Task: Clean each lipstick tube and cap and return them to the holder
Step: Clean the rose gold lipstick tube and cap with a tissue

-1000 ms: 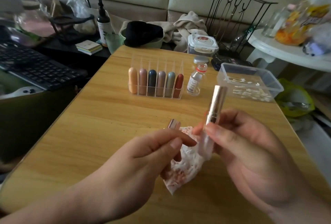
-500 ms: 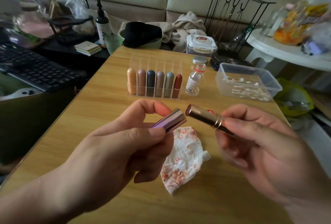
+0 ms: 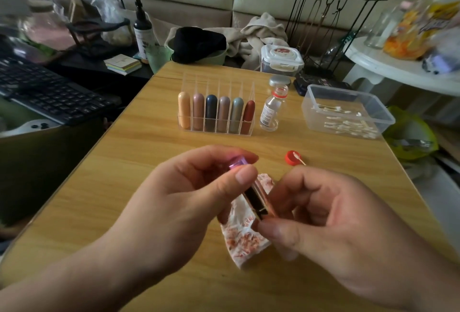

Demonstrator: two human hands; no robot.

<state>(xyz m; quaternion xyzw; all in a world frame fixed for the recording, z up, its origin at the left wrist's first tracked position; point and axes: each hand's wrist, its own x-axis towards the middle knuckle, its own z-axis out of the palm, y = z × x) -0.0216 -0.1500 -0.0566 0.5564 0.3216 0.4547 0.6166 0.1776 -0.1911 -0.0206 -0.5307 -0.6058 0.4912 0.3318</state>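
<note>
- Half a second ago the cap and the lipstick tube were held apart, tip facing tip. Now they have come together in one line, and both hands sit lower, over the tissue.
- The left hand (image 3: 184,202) has its grip closed on the pink-purple cap (image 3: 237,163), pinching it between the thumb and curled fingers. Only the cap's far end shows past the thumb.
- The right hand (image 3: 336,222) has its grip closed on the near end of the lipstick tube (image 3: 256,199), with thumb and fingers curled round it. The dark, gold-edged body shows between the two hands.
- The left thumb hides the join between cap and tube, so I cannot tell how far the cap is seated.
- The tissue (image 3: 246,237), stained red, lies crumpled on the counter (image 3: 124,162) under the tube.
- The clear holder (image 3: 219,87) stands further back on the counter with six lipsticks (image 3: 224,112) upright in its front slots.
- A small bottle (image 3: 270,109) stands uncapped just beside the holder's right end.
- A red lid (image 3: 289,156) lies between the bottle and the right hand, with a cotton swab (image 3: 298,158) resting across it.
- A clear tub (image 3: 383,117) of swabs sits at the far right.
</note>
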